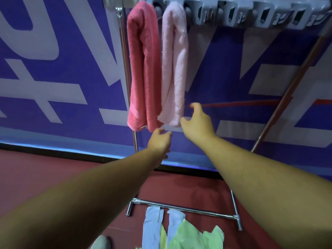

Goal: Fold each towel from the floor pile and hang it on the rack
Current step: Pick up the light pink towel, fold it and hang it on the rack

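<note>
At frame centre, we held our right hand [197, 123] open-fingered beside the pale pink towel [175, 65]; our left hand [159, 141], loosely open, sat just below it.

Both bare arms reach forward, nearly straight — left hand [159, 141] loosely curled and empty, right hand [196, 121] higher, fingers spread, holding nothing.
</note>
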Demonstrator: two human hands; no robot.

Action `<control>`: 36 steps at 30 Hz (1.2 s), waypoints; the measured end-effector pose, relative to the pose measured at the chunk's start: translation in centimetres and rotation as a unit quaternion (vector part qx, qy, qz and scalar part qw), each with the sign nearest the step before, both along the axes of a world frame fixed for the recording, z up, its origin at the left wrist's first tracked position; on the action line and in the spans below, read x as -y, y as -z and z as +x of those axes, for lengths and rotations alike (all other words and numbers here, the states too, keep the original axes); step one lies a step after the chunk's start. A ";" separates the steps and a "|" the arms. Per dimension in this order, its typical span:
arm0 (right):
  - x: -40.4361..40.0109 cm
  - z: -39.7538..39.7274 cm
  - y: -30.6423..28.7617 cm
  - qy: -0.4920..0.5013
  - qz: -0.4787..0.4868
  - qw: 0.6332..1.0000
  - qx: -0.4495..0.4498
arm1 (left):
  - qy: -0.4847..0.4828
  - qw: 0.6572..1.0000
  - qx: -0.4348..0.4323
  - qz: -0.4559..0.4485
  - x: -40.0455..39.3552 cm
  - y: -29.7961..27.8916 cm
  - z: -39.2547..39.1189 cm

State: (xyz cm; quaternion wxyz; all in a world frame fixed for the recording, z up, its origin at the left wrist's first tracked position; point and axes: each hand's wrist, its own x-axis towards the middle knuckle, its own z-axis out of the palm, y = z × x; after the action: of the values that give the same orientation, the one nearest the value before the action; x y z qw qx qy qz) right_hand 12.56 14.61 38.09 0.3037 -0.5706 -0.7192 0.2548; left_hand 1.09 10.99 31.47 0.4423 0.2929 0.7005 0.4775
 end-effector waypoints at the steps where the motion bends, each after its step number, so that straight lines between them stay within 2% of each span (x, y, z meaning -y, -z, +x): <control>1: 0.0 0.0 0.2 -0.001 -0.001 1.000 -0.014 | -0.009 0.998 -0.046 0.035 -0.2 0.2 -0.1; 5: -1.4 -1.3 -0.6 0.032 -0.020 0.998 -0.052 | -0.012 0.967 -0.217 0.130 -1.1 -1.1 -0.4; 10: -3.5 -3.5 0.1 0.071 -0.026 0.996 -0.045 | -0.020 0.932 -0.327 0.152 -2.5 -1.7 -1.1; 13: -3.5 -2.6 0.9 0.098 0.009 0.993 -0.072 | 0.042 0.907 -0.375 0.186 -3.1 -1.6 -0.4; 18: -2.9 -0.4 2.0 0.104 0.073 0.986 -0.109 | 0.159 0.890 -0.377 0.203 -5.0 -1.9 2.8; 20: -3.0 0.1 2.0 0.085 0.051 0.988 -0.119 | 0.257 0.890 -0.331 0.181 -5.1 -2.7 3.6; 21: -3.0 0.1 2.0 0.069 0.036 0.990 -0.114 | 0.281 0.900 -0.298 0.149 -5.1 -2.8 3.7; 24: -2.7 0.1 2.4 0.027 -0.023 0.997 -0.070 | 0.219 0.952 -0.214 0.018 -5.0 -1.4 2.8; 28: -1.5 0.2 3.7 -0.004 -0.080 0.996 -0.049 | 0.216 0.952 -0.183 -0.119 -3.6 0.6 1.3; 33: 0.6 1.0 7.2 -0.010 -0.101 0.994 -0.046 | 0.218 0.948 -0.182 -0.141 -0.7 3.1 1.3; 36: 2.4 2.7 12.6 0.006 -0.160 0.987 0.010 | 0.204 0.946 -0.201 -0.150 1.8 7.0 1.6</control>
State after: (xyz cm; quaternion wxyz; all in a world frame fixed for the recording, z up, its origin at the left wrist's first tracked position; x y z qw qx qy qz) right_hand 15.28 12.25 25.47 0.2021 -0.6188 -0.6688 0.3591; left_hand 2.74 9.24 24.42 0.4191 0.4496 0.7638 0.1972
